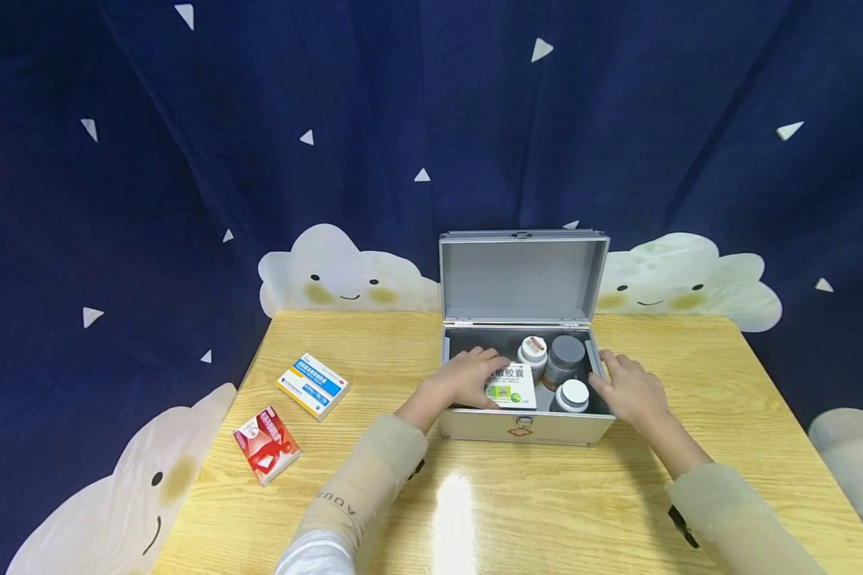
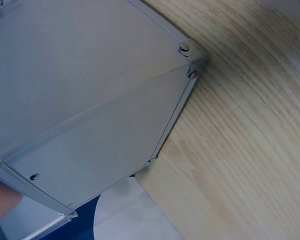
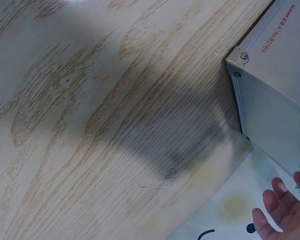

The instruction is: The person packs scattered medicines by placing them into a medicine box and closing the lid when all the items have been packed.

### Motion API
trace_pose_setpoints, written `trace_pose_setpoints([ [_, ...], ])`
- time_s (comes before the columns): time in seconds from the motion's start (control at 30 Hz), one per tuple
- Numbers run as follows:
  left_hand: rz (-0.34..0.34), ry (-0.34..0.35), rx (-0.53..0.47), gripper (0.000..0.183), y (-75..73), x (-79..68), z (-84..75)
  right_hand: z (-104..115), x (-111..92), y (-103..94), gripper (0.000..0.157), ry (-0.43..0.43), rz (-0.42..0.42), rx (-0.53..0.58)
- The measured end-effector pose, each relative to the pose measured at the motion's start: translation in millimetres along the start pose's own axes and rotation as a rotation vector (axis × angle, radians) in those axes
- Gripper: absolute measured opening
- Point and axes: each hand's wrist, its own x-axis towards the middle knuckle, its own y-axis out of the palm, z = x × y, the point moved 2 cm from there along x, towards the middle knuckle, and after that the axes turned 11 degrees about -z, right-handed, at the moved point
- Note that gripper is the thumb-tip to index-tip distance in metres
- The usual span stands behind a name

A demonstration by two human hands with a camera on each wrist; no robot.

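Observation:
A silver metal medicine case [image 1: 475, 426] stands on the table with its lid [image 1: 518, 279] raised. My left hand [image 1: 471, 377] reaches over the case's front left and grips a white and green medicine box [image 1: 512, 386] by its left side, at the case opening. Inside the case are a white bottle with a labelled cap [image 1: 533, 353], a grey-capped bottle [image 1: 565, 359] and another white-capped bottle [image 1: 572, 395]. At the case's right rim lies my right hand [image 1: 629, 387], its fingers extended and loosely spread. The left wrist view shows mostly the case's outer wall [image 2: 90, 145].
On the table's left side lie a blue and white medicine box [image 1: 313, 386] and a red medicine box [image 1: 267, 445]. Behind the wooden table [image 1: 374, 479] hangs a dark blue curtain [image 1: 374, 104] with white triangles and cloud shapes.

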Motion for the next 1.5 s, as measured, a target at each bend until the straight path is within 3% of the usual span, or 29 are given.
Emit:
trace_pose_setpoints([
  [0.6, 0.138, -0.079, 0.070, 0.072, 13.3, 3.6, 0.1, 0.8, -0.1, -1.2, 0.053, -0.014, -0.030, -0.017],
  [1.5, 0.228, -0.066, 0.169, 0.060, 32.6, 12.3, -5.0, 0.5, 0.1, -1.2, 0.053, -0.014, -0.020, -0.006],
])
